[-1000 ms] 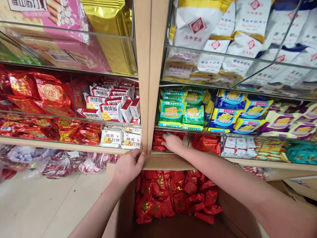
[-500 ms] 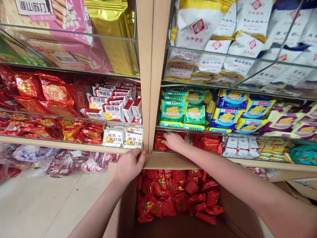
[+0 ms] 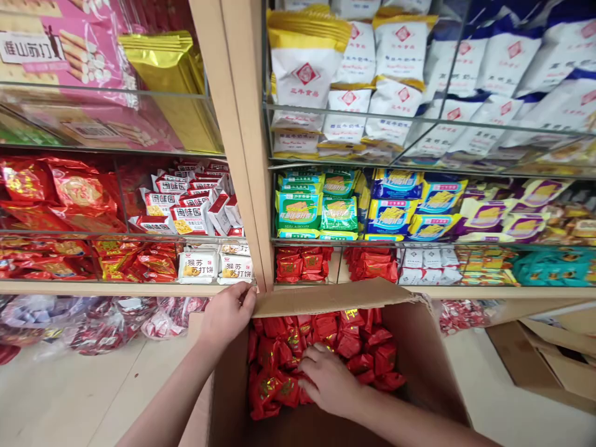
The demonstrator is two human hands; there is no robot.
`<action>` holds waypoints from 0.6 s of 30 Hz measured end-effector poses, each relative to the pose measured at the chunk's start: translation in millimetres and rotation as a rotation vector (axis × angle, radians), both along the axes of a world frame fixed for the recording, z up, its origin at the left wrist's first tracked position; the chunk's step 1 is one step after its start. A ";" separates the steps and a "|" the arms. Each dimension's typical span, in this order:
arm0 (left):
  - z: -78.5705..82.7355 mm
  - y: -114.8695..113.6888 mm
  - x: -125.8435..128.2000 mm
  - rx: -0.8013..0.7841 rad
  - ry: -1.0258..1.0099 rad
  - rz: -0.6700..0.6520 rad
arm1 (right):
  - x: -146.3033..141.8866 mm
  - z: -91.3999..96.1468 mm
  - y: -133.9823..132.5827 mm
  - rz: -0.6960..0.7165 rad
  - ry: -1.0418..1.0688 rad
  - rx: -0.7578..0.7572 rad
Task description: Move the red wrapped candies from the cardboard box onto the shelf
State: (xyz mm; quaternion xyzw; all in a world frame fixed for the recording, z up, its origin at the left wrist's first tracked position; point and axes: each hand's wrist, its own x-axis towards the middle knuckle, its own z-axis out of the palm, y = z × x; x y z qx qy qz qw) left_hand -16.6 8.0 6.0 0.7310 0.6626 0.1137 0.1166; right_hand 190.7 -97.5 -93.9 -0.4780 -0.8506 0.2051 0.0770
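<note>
An open cardboard box (image 3: 326, 297) stands against the shelf front, partly filled with red wrapped packets (image 3: 274, 388) printed in gold. My left hand (image 3: 231, 313) is closed on the box's far left corner, thumb and fingers pinching the flap edge. Inside the box, my right hand (image 3: 328, 380) lies over the packets, its fingers bent and thumb spread away from them. Its fingertips touch the red wrappers; no packet shows lifted in it. Just beyond the flap, similar red packets (image 3: 302, 264) are stacked in a low shelf compartment, with another red stack (image 3: 374, 263) to their right.
Clear-fronted shelves hold green biscuit packs (image 3: 298, 211), blue packs (image 3: 392, 214) and white bags (image 3: 307, 74). A wooden upright (image 3: 246, 155) divides the shelving. Wrapped bundles (image 3: 109, 323) lie under the left shelf. Another cardboard box (image 3: 531, 360) rests on the floor at right.
My right hand has come back from the low shelf compartment down into the box. My left hand keeps its hold on the box corner. The view has shifted to the right.
</note>
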 end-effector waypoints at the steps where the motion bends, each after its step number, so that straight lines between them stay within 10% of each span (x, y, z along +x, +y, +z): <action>1: 0.8 -0.3 0.6 0.002 0.004 0.005 | -4.2 -15.2 -3.9 -0.059 0.012 -0.150; 7: 5.4 -2.0 4.4 -0.010 0.024 0.007 | -29.9 -60.7 -13.7 -0.188 0.037 -0.419; 18: 6.3 -2.0 5.0 0.012 0.009 0.024 | -12.3 -39.0 -6.2 -0.318 0.183 -0.386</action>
